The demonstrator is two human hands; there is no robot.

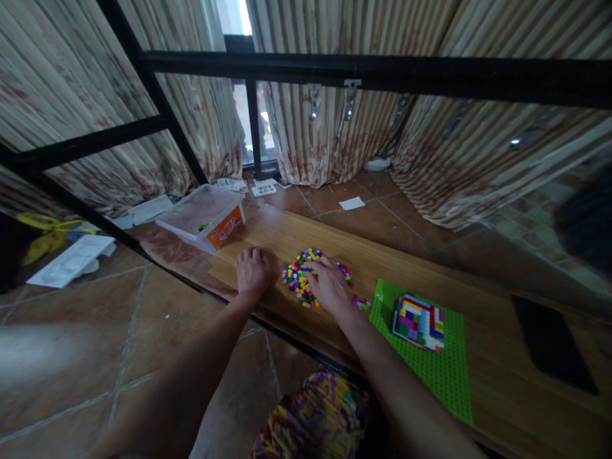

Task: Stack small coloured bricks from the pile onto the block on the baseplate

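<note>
Arms stretched over the pale wooden tabletop (287,233), my left hand (253,271) rests palm-down, fingers curled on nothing visible, while my right hand (329,285) lies on the heap of small multicoloured plastic bricks (296,277) beside it, its hold on any brick impossible to tell.

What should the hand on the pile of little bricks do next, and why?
Probably pinch one brick out of the pile of little bricks. The right hand rests on it, the left hand rests on the table, and the colourful build on the green baseplate sits close by.
</note>
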